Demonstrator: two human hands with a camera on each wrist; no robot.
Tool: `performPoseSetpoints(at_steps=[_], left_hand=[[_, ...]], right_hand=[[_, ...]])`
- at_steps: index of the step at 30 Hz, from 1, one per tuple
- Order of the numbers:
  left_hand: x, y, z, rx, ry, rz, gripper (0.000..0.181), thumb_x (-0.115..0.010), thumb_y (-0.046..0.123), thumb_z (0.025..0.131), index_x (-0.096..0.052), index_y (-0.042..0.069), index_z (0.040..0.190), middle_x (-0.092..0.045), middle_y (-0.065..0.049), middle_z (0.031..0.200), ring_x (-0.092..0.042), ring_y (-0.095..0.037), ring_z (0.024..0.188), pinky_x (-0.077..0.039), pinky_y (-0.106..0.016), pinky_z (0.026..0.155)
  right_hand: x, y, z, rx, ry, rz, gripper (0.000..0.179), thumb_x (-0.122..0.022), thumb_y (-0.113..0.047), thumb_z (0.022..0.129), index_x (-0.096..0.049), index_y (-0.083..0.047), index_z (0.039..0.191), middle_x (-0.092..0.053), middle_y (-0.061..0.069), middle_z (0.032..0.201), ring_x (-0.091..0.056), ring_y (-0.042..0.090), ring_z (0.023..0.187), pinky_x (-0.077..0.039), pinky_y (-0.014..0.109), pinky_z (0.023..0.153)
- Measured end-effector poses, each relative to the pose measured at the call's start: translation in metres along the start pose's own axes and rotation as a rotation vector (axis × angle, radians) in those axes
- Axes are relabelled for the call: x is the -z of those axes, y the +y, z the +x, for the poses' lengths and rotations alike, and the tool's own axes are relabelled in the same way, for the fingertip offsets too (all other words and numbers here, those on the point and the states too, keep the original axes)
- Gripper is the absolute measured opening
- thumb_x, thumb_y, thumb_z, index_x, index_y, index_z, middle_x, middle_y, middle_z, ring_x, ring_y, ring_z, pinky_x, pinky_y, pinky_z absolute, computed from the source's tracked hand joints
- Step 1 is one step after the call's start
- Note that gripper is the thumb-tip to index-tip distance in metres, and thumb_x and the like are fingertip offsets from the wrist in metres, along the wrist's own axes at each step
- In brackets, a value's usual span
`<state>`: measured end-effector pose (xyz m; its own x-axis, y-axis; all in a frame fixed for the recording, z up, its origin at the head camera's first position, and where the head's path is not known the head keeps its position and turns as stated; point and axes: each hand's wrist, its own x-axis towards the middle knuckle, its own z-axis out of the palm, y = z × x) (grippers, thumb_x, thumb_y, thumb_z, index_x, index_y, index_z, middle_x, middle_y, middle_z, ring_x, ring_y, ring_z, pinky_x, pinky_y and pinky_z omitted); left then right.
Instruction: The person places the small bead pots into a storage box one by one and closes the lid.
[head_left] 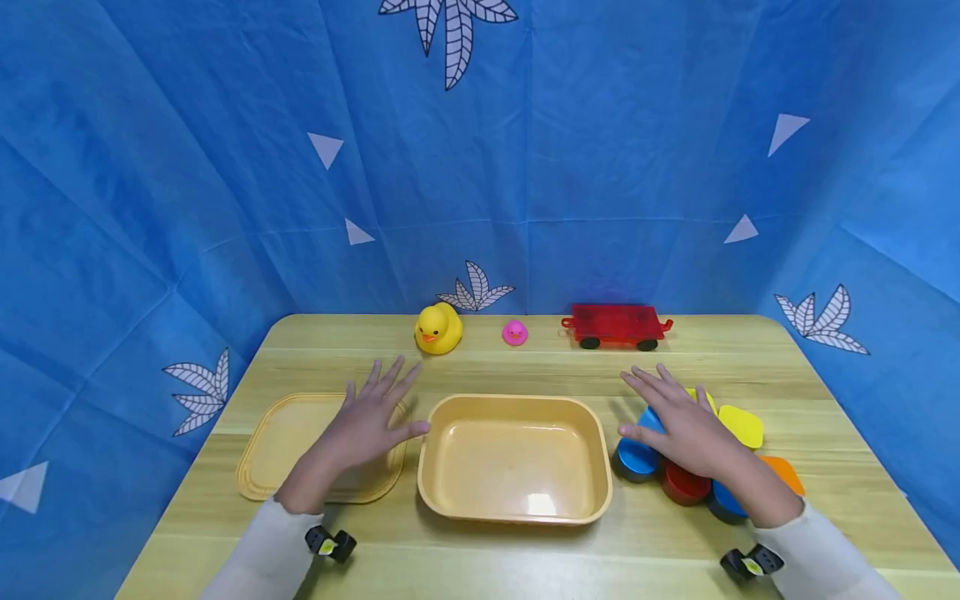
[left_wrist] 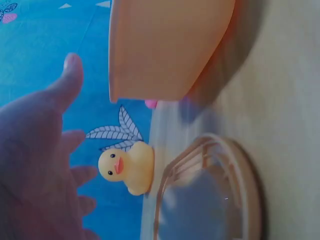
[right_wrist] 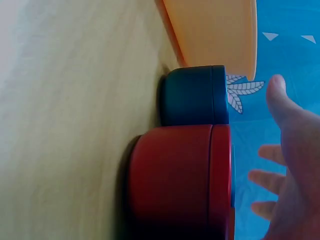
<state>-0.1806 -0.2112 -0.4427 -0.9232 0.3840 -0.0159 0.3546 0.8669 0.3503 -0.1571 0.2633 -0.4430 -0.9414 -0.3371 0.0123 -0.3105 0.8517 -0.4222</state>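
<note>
My left hand (head_left: pixel 367 427) hangs over a tan tray-like lid (head_left: pixel 262 457), fingers spread and holding nothing. Between the two hands sits a tan plastic bin (head_left: pixel 517 514), with nothing inside it. On the other side, my right hand (head_left: pixel 686 427) is spread above a cluster of small lidded tubs, also holding nothing. A blue tub (head_left: pixel 636 463) and a red tub (head_left: pixel 684 487) show beside it, while its palm hides part of the cluster. The right wrist view has the red tub (right_wrist: pixel 172 175) close up, below the fingers.
Along the table's back edge stand a yellow rubber duck (head_left: pixel 439 330), a small pink duck (head_left: pixel 515 333) and a red toy wagon (head_left: pixel 617 325). Yellow (head_left: pixel 742 426) and orange (head_left: pixel 783 473) lids show at the right. Behind hangs a blue patterned cloth (head_left: pixel 600 150).
</note>
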Motion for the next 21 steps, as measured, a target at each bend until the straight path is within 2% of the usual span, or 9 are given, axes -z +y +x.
performPoseSetpoints(at_steps=[5, 12, 15, 21], left_hand=[[-0.003, 0.007, -0.013, -0.102, -0.072, -0.111, 0.099, -0.072, 0.054, 0.092, -0.013, 0.027, 0.168, -0.008, -0.005, 0.174, 0.0, -0.045, 0.157, -0.005, -0.078, 0.116], [-0.01, 0.014, -0.025, -0.171, -0.157, -0.28, 0.115, -0.084, 0.046, 0.083, -0.008, 0.028, 0.168, -0.004, -0.004, 0.174, 0.001, -0.042, 0.158, -0.003, -0.073, 0.119], [-0.013, 0.016, -0.027, -0.185, -0.183, -0.309, 0.124, -0.087, 0.049, 0.077, -0.005, 0.027, 0.168, 0.0, -0.003, 0.174, 0.002, -0.042, 0.158, -0.004, -0.072, 0.12], [-0.016, 0.017, -0.029, -0.181, -0.226, -0.308, 0.136, -0.086, 0.059, 0.07, 0.003, 0.027, 0.167, 0.005, 0.0, 0.174, 0.002, -0.04, 0.158, -0.006, -0.07, 0.121]], right_hand=[[-0.002, 0.003, -0.008, 0.07, 0.006, 0.02, 0.083, -0.071, -0.055, 0.093, -0.04, -0.017, 0.16, -0.03, 0.017, 0.167, -0.009, 0.048, 0.156, -0.009, 0.086, 0.106], [-0.006, 0.008, -0.017, 0.099, -0.027, 0.076, 0.084, -0.076, -0.056, 0.088, -0.046, -0.018, 0.157, -0.036, 0.014, 0.164, -0.01, 0.048, 0.155, -0.007, 0.087, 0.106], [-0.008, 0.011, -0.02, 0.111, -0.037, 0.096, 0.085, -0.079, -0.055, 0.085, -0.048, -0.019, 0.155, -0.039, 0.013, 0.163, -0.013, 0.049, 0.154, -0.007, 0.086, 0.106], [-0.01, 0.015, -0.024, 0.126, -0.052, 0.103, 0.087, -0.083, -0.056, 0.079, -0.053, -0.019, 0.152, -0.039, 0.012, 0.162, -0.014, 0.049, 0.154, -0.005, 0.086, 0.107]])
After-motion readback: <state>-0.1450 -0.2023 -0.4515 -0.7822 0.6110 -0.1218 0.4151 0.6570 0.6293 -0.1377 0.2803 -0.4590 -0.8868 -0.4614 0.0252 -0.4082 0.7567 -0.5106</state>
